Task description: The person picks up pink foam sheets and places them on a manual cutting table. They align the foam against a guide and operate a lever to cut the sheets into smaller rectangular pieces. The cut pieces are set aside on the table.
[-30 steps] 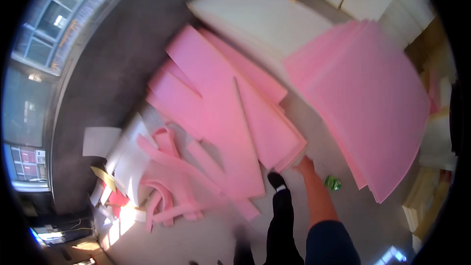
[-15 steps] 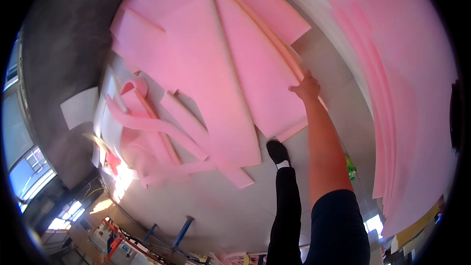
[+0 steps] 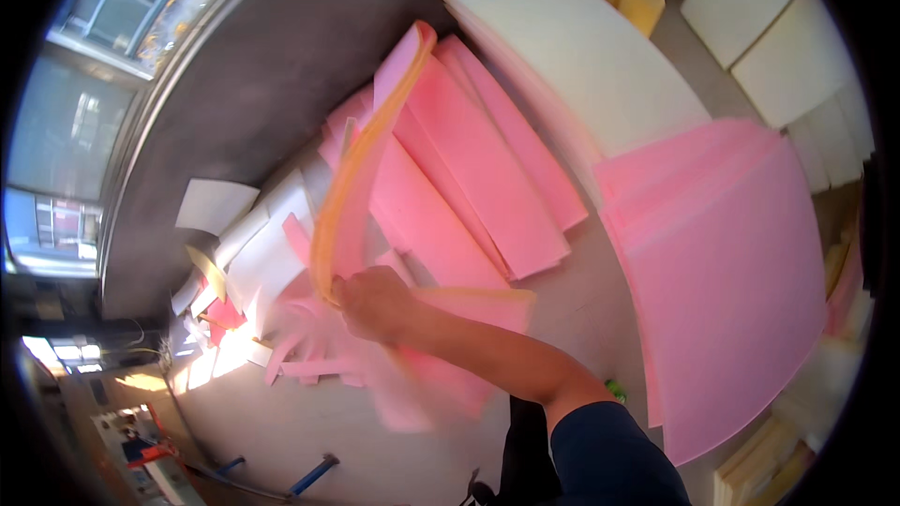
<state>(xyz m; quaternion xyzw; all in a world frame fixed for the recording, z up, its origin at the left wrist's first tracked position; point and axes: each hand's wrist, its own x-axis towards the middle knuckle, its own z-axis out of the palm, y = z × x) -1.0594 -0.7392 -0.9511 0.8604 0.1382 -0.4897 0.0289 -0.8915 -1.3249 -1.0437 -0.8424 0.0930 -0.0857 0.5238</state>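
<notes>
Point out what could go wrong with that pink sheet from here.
The right hand grips the bent pink sheet by its edge, so that spot might tear or slip free. Loose pink strips lie on the floor and could be a trip hazard. The small green item might get stepped on.

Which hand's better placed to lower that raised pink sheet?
Probably the right hand: it grips the edge of the raised pink sheet, while the left hand is out of view.

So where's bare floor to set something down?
Bare floor: between the loose pink foam sheets and fanned pink stack; also between the pink foam strips and blue bar. Crowded: around the right hand, its lifted foam sheet and the strips.
</notes>
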